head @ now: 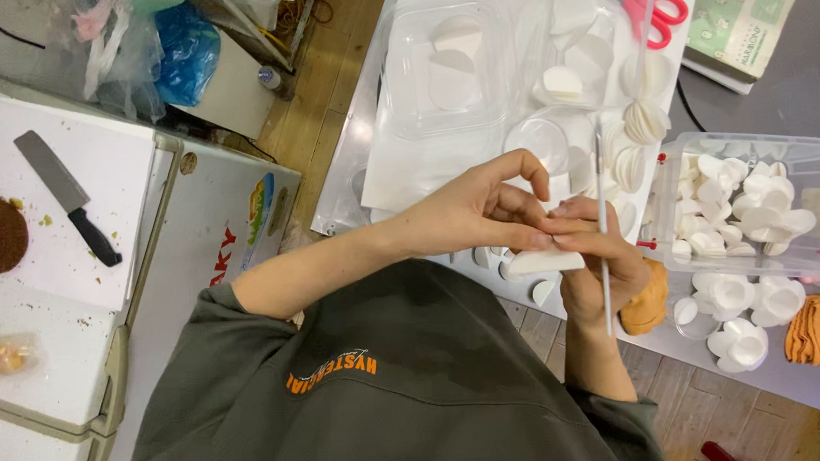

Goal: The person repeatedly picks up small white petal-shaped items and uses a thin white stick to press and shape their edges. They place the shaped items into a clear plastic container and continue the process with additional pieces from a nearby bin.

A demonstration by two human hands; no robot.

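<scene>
1. I see both hands meeting over the table edge (398,180): the left hand (484,213) pinches a white half-round piece (544,262) between thumb and fingers, index finger arched up.
2. My right hand (599,272) is closed around a thin rod (604,239) and touches the piece from below.
3. I judge the piece light, soft-looking and easily dented; holding it by its flat faces near the edge seems safest.
4. Its long axis lies roughly across the view, straight edge upward; the rod runs top to bottom.
5. A clear bin (804,261) of similar white pieces sits near.
</scene>
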